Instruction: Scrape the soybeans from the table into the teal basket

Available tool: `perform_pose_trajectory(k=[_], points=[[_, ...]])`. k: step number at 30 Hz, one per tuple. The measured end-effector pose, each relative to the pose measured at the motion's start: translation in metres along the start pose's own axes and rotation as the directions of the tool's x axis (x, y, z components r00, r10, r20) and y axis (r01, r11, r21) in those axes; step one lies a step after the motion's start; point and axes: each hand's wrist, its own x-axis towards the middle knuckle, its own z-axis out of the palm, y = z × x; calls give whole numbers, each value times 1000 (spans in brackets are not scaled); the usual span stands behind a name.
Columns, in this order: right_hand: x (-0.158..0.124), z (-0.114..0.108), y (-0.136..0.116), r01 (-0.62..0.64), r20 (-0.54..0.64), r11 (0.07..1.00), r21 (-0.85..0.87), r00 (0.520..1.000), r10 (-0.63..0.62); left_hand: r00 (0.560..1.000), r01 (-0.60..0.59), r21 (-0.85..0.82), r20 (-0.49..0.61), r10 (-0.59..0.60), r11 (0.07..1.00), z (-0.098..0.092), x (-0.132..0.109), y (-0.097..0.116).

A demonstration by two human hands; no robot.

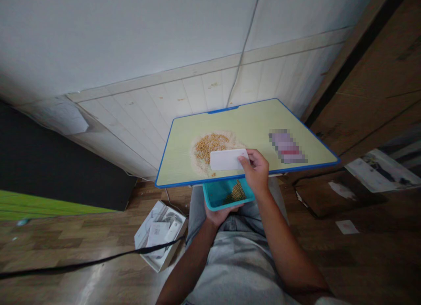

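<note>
Between the thumb and fingers of my right hand (pixel 257 170) is a flat white card (pixel 226 160), held over the near part of a grain pile. The pile has yellow soybeans (pixel 207 147) in its middle and pale rice-like grains (pixel 196 163) around them, on a light green tabletop (pixel 177 138) with a blue edge. Under the near edge, my left hand (pixel 219 215) supports a turquoise plastic tray (pixel 210 203) from below; its fingers are mostly hidden. Greenish beans (pixel 238 191) lie heaped in the tray.
A pixelated flat item (pixel 287 147) lies on the table's right side. On the floor at left is an open white box (pixel 161 237) with papers and a device. A black strap (pixel 98 261) crosses the lower left. A panelled wall (pixel 194 94) stands behind the table.
</note>
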Motion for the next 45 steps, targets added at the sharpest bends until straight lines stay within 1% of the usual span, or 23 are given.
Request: perform_pose_trajectory(k=[3, 8, 12, 17, 25, 33, 38, 42, 45], points=[[-2, 2, 2, -9, 37, 1000, -5, 999, 9, 1000, -5, 1, 12, 5, 1000, 3, -1, 0], [-3, 1, 3, -6, 63, 1000, 9, 998, 5, 1000, 0, -20, 4, 0, 1000, 8, 0, 0], [-2, -1, 4, 6, 76, 1000, 5, 997, -7, 1000, -10, -21, 9, 10, 1000, 8, 0, -1], [-2, -1, 5, 16, 88, 1000, 0, 996, -16, 1000, -9, -23, -19, 9, 1000, 7, 0, 0], [-1, -2, 1, -1, 82, 1000, 14, 997, 0, 999, -8, -34, -32, 7, 999, 5, -2, 1], [1, -3, -4, -12, 57, 999, 47, 998, 9, 1000, 18, -19, 11, -18, 1000, -7, 3, 2], [1, -2, -5, -25, 48, 998, 55, 999, 22, 1000, 28, -42, 9, -28, 999, -2, 1, 3], [1, -3, -5, 7, 21, 999, 40, 1000, -8, 999, 30, -30, -17, -30, 999, 1, 0, 2], [1, -4, -4, 9, 17, 1000, 23, 1000, -10, 999, 35, 22, 34, -36, 999, -3, 2, 2]])
